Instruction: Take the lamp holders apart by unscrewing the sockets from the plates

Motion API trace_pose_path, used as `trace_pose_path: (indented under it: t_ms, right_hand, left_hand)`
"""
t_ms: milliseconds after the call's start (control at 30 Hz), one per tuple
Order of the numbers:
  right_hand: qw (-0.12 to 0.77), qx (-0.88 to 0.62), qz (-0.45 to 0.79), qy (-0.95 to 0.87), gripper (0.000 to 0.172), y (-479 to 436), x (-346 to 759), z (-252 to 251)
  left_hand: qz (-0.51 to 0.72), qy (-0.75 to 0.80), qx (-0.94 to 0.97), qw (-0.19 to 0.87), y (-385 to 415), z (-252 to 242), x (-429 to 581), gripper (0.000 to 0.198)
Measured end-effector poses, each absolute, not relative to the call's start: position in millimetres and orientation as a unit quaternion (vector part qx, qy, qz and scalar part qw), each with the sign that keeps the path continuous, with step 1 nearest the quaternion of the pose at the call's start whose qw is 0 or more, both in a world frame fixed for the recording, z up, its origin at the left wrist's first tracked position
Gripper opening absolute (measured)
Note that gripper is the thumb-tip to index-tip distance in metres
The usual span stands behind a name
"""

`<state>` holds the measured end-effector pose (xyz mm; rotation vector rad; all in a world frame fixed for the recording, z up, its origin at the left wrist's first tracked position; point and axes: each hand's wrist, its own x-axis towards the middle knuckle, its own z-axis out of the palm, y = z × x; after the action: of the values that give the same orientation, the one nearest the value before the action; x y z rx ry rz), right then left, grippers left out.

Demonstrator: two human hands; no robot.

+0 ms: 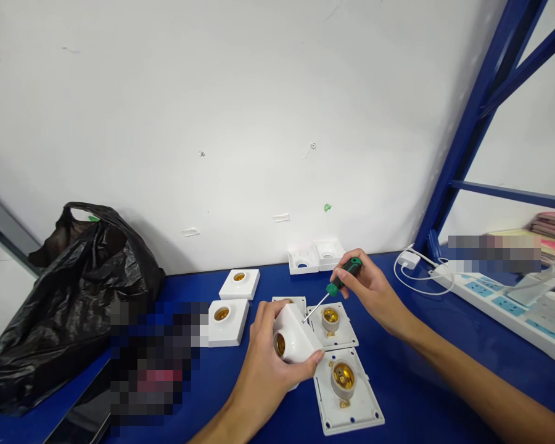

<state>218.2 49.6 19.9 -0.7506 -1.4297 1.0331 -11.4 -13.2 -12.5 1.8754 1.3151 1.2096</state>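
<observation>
My left hand (271,354) grips a white square lamp holder (298,333), tilted so that its brass socket faces left and toward me. A screwdriver (343,276) with a green and black handle is in my right hand (365,280); its tip meets the upper right edge of the lamp holder. Beneath and beside it lie open lamp holder bases, one with a brass socket (330,317) and a nearer base (351,407). Another base (289,300) is partly hidden behind my left hand.
Two assembled lamp holders (229,330) sit left of my hands. Two white covers (304,262) lie against the wall. A black plastic bag (106,277) stands at left, near a dark glossy device (83,410). A power strip (513,308) with white cables is at right, beside a blue frame (472,129).
</observation>
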Motion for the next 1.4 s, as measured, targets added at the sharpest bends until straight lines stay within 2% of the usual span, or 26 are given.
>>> trace_pose_path:
  t_ms: [200,300,400,533,700,833,1033,1400]
  right_hand:
    - [0.547,-0.326,0.336,-0.694,0.014,26.9,216.7,37.4]
    - [0.577,-0.331,0.325,-0.672,0.017,31.3,218.7,36.4]
    - [0.604,-0.407,0.279,-0.625,0.025,49.3,229.3,30.8]
    - [0.500,-0.503,0.257,-0.656,0.025,69.6,250.0,24.8]
    - [0.297,-0.544,0.249,-0.744,0.014,69.9,261.8,18.7]
    - [0.192,-0.568,0.232,-0.766,0.010,67.6,263.0,12.4]
    - [0.121,-0.575,0.215,-0.780,0.011,66.8,263.7,11.5]
    - [0.071,-0.558,0.276,-0.780,0.013,67.3,265.6,17.5]
  left_hand:
    - [0.423,0.490,0.730,0.219,-12.2,-23.3,-13.2,0.072]
    - [0.416,0.493,0.735,0.211,-12.1,-23.1,-15.4,0.072]
    - [0.416,0.493,0.733,0.217,-11.0,-21.7,-17.3,0.069]
    - [0.418,0.488,0.729,0.236,-10.4,-19.8,-17.9,0.067]
    - [0.428,0.469,0.730,0.251,-10.6,-15.3,-18.1,0.068]
    - [0.434,0.464,0.732,0.244,-9.3,-13.4,-19.3,0.068]
    - [0.442,0.460,0.731,0.241,-10.1,-12.4,-17.4,0.068]
    - [0.445,0.471,0.727,0.227,-5.7,-11.8,-16.5,0.064]
